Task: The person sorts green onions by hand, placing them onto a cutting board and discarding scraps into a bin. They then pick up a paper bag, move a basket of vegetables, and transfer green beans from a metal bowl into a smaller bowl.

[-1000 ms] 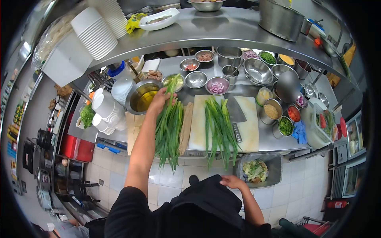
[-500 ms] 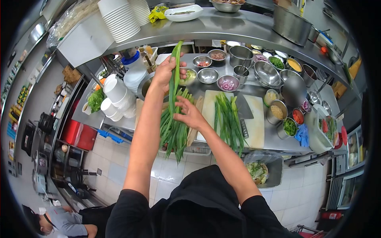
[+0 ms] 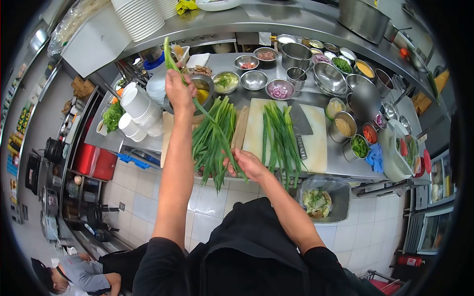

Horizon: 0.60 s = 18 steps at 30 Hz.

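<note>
My left hand (image 3: 180,91) is closed around a green onion (image 3: 171,59) near its upper end. The stalk slants down to the right, and its leafy end is in the closed fingers of my right hand (image 3: 249,165). Below it lies a pile of green onions (image 3: 210,140), leaves hanging over the counter's front edge. Right of the pile, a second bunch of green onions (image 3: 277,130) rests on a white cutting board (image 3: 316,153). A broad-bladed knife (image 3: 299,121) lies on that board beside the bunch, its dark handle toward me.
Several metal bowls (image 3: 254,80) of ingredients line the back of the counter. White container stacks (image 3: 140,106) stand left; a blue cloth (image 3: 375,159) lies right. A lined bin (image 3: 338,204) with scraps sits below the counter. A steel shelf (image 3: 276,19) crosses above. Another person (image 3: 81,271) is at lower left.
My left hand has moved left and slightly down with the green onion, which now slants. My right hand has gone from open fingers beside the stalk down to its leafy end and closed on it.
</note>
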{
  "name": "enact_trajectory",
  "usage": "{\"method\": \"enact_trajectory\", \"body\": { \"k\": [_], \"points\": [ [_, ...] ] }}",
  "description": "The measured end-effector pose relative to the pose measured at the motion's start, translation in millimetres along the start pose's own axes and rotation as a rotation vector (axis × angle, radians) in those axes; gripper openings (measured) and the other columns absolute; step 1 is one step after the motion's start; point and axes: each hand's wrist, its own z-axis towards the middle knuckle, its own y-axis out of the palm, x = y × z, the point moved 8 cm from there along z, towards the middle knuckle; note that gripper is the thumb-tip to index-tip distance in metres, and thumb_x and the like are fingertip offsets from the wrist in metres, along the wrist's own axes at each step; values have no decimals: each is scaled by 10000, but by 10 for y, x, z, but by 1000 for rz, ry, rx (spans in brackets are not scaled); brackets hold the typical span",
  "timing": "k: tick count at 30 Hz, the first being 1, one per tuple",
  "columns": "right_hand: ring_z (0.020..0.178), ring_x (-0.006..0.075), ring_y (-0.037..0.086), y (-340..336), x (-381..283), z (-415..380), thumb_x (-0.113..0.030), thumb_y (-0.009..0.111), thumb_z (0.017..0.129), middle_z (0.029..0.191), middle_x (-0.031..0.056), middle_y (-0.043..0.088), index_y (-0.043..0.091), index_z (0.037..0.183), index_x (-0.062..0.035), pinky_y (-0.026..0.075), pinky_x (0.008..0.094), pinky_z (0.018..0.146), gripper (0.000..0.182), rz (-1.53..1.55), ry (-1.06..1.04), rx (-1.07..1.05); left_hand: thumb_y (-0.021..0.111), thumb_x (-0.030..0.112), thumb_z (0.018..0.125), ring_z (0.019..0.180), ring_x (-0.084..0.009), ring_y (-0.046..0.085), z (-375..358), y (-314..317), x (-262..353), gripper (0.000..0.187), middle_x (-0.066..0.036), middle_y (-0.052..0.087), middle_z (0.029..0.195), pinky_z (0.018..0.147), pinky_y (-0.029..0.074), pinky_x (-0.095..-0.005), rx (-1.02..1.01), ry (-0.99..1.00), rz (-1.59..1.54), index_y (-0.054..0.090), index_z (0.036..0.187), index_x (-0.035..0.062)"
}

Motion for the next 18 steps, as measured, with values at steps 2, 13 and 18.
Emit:
{"method": "enact_trajectory", "body": {
  "k": [2,13,18],
  "points": [
    [671,121,494,-73,45,-80,-344,308,974,888,58,552,468,1158,-26,422,259,577,400,-94,5,24,355,440,941,431,-74,331,20,20,95,430,-12,411,634,365,274,-210,9,25,-10,436,1145,71],
    [484,81,416,-588,82,-413,-93,437,844,615,2,491,574,812,-1,349,215,445,169,-580,-106,353,340,439,943,451,-88,315,-79,115,328,439,-18,395,648,378,267,-229,53,81,-43,406,1145,54],
    [380,82,248,-1482,330,-957,-153,470,809,518,-25,320,463,653,-77,192,241,346,173,395,-101,732,300,373,969,443,-82,299,-447,304,207,356,-5,372,634,362,235,-226,151,-6,-227,398,1140,77]
  ]
}}
